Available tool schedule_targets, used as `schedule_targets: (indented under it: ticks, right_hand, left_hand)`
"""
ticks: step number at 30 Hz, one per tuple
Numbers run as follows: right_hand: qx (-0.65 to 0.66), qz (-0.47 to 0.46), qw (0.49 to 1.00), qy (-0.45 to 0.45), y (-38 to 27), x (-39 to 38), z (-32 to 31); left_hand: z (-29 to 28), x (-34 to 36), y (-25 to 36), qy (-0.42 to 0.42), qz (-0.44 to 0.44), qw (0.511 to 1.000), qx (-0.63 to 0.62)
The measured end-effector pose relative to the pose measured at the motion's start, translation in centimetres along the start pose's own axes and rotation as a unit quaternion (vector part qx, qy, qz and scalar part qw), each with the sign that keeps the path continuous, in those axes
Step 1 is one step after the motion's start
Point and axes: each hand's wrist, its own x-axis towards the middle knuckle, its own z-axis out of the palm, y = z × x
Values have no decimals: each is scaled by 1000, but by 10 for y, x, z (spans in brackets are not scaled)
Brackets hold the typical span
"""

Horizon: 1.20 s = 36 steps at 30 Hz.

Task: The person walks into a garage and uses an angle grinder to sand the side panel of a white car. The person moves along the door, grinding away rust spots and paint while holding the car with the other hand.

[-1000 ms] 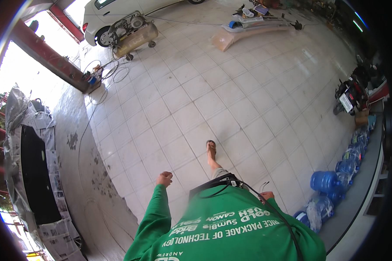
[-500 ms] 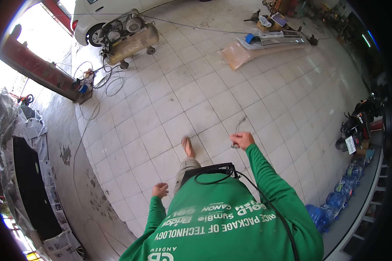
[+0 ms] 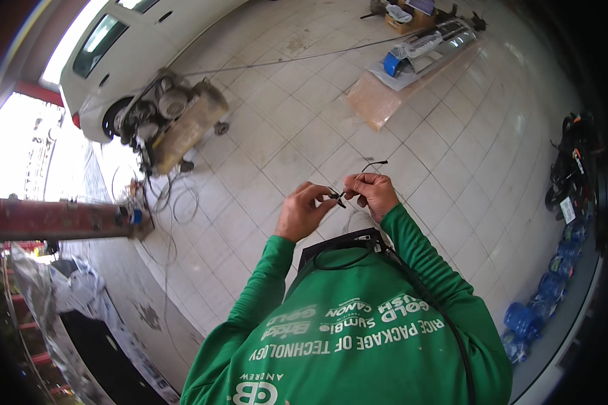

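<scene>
The left hand (image 3: 302, 211) pinches a thin dark wire-like piece (image 3: 383, 162) in narrowed fingers. The right hand (image 3: 377, 195) pinches it too

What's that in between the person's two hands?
In the head view, part of a thin dark object shows between the left hand and the right hand. It's too small to tell exactly what.
</scene>
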Motion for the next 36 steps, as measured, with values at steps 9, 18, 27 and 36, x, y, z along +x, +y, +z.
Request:
schedule_targets:
  ticks: [9, 18, 27, 36]
  right_hand:
    - [-21, 39, 997, -62, -135, 271, -38]
    - [-89, 38, 989, -114, -323, 501, -90]
    - [-731, 58, 657, 174, -207, 764, -379]
    - [-196, 347, 884, 242, -319, 908, -372]
  left_hand:
    - [-14, 322, -72, -65, 46, 996, 43]
    - [-69, 600, -131, 21, -27, 996, 84]
    - [-100, 941, -286, -180, -76, 966, 172]
    - [-54, 1332, -382, -385, -115, 876, 267]
